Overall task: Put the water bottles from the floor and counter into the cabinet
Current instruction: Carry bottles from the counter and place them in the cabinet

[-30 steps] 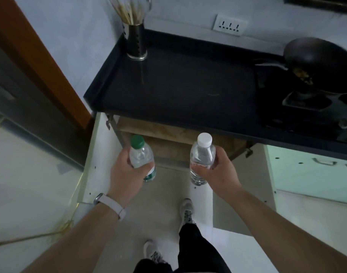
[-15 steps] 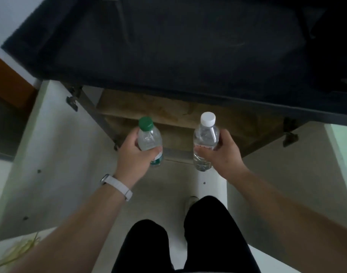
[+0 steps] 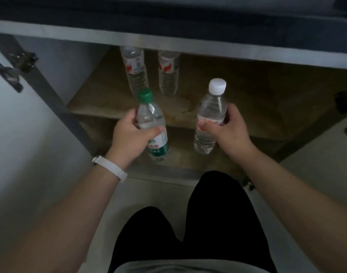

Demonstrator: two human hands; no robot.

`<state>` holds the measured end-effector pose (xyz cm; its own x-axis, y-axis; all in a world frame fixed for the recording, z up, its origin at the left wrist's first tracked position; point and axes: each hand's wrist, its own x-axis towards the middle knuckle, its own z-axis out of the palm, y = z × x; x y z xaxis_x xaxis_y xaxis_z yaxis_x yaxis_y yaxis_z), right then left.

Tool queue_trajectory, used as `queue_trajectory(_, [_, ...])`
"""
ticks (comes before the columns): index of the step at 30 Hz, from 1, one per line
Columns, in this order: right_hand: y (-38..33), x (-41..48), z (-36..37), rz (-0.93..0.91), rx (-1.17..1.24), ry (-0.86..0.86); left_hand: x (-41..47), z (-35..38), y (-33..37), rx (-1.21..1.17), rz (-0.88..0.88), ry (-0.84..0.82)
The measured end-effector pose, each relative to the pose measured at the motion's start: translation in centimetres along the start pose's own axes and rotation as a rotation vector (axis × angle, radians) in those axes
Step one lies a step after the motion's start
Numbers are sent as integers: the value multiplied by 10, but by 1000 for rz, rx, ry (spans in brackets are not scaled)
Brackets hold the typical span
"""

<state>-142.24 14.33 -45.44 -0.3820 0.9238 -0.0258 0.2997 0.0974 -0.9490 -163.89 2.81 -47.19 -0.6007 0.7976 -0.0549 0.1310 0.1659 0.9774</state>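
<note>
My left hand grips a clear water bottle with a green cap and green label, held upright in front of the open cabinet. My right hand grips a clear bottle with a white cap and red label, also upright. Both bottles hang in front of the wooden shelf's front edge. Two more red-labelled bottles stand on that shelf further in, a left bottle and a right bottle; the cabinet's top rail hides their caps.
The dark counter edge overhangs the cabinet. A white cabinet door stands open at the left with a hinge; another door and hinge are at the right. My knees in black trousers are below.
I have crouched lower and closer; the cabinet's inside and its two standing bottles have come into sight. Both hands have carried their bottles forward to the shelf's front edge.
</note>
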Motion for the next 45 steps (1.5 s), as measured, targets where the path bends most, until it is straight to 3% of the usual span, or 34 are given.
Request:
queue_trajectory(14, [-22, 73, -12, -35, 15, 223, 95, 28, 55, 4, 225, -61])
queue_trajectory(27, [-15, 124, 9, -33, 3, 233, 148, 65, 50, 11, 228, -129])
queue_trajectory(37, [-16, 120, 9, -8, -52, 165, 149, 69, 42, 88, 326, -81])
queue_trajectory(45, [-14, 82, -1, -31, -183, 217, 123, 58, 39, 172, 262, -104])
